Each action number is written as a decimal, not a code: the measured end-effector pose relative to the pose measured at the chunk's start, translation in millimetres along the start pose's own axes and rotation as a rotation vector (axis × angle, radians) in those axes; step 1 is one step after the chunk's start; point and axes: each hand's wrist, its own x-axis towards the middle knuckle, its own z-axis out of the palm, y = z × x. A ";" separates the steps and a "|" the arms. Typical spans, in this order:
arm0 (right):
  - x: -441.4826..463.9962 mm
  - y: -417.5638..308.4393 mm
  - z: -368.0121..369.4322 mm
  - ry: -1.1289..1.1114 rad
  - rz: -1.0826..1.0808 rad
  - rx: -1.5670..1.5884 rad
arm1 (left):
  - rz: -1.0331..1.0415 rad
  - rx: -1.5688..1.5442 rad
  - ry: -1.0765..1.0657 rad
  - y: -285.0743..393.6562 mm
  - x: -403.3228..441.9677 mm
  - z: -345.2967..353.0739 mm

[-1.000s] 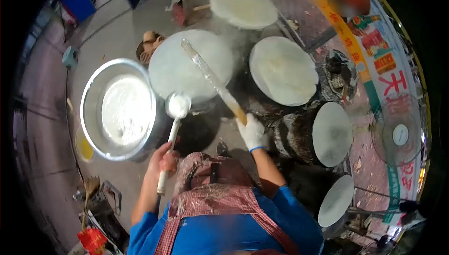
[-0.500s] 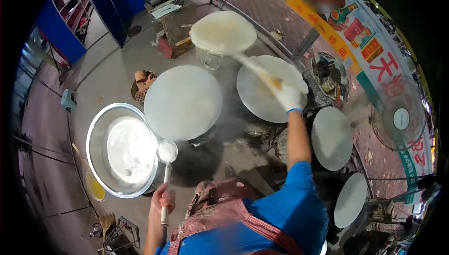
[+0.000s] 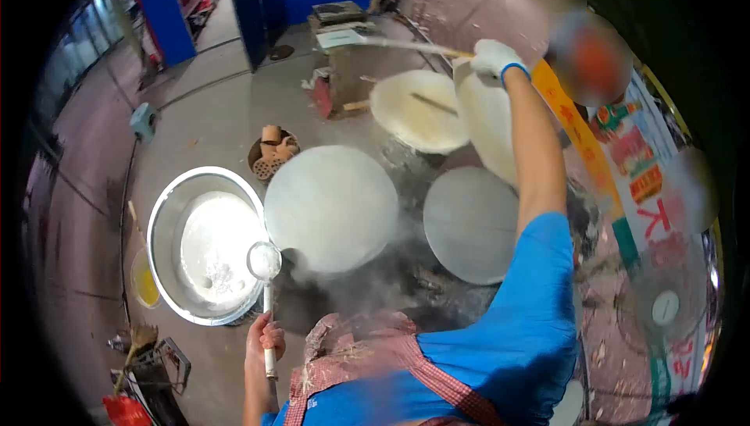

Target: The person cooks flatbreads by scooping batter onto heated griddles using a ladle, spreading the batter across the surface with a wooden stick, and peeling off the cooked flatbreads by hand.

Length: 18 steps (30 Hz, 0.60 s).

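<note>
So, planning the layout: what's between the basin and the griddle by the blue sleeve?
In the head view, the ladle by the basin, then another, paler griddle.

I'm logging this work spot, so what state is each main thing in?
Metal basin: partly filled with white mixture
Ladle: loaded with white mixture
Left hand: closed around the ladle
Stick: held roughly level
Right hand: gloved, raised, gripping the stick
Thin pale sheet: hanging below the right hand
Grey griddle: looks bare
Paler griddle beside basin: covering unclear
</note>
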 end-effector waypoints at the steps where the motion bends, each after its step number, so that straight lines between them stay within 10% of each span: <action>1: 29.5 20.4 2.9 0.068 -0.024 0.058 | 0.041 -0.027 -0.013 -7.5 2.6 3.0; 4: 81.4 94.3 30.7 0.274 -0.008 0.399 | 0.095 -0.131 -0.040 -24.4 10.7 8.9; 8: 85.9 140.7 151.8 0.322 0.356 1.765 | 0.137 -0.152 -0.118 -30.8 22.5 1.1; 14: 70.0 85.8 364.4 0.384 0.665 2.227 | 0.289 -0.184 0.049 -66.0 21.8 38.1; 18: 50.9 34.5 418.8 0.463 1.144 1.995 | 0.361 -0.201 0.055 -71.2 14.0 39.1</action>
